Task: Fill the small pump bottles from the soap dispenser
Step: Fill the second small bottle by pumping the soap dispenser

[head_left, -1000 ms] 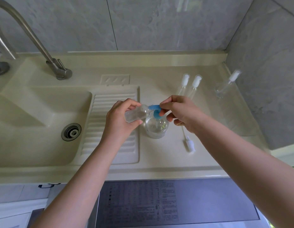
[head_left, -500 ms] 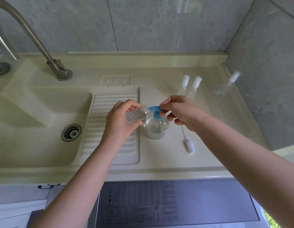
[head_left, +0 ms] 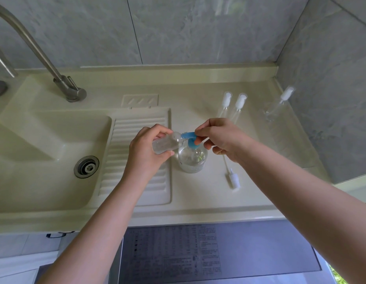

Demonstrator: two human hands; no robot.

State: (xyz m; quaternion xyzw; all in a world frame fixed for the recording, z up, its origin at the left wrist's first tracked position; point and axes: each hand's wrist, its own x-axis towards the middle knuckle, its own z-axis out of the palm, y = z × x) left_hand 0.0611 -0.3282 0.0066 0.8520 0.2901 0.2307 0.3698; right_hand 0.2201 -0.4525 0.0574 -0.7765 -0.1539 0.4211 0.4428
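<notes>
Clear plastic small bottle (head_left: 164, 144), uncapped and tilted, gripped in left hand (head_left: 146, 149), mouth at blue pump spout (head_left: 187, 136) of soap dispenser (head_left: 192, 158) on counter (head_left: 208, 199). Right hand (head_left: 221, 138) fingers curled on pump. Behind, 2 capped bottles (head_left: 232, 106).

Blue pump, cream counter, grey wall.
I see the soap dispenser (head_left: 192, 158) clear-bodied with a blue pump (head_left: 189, 138); behind it, marbled grey tiles (head_left: 178, 29); around it, the cream counter (head_left: 198, 193).
</notes>
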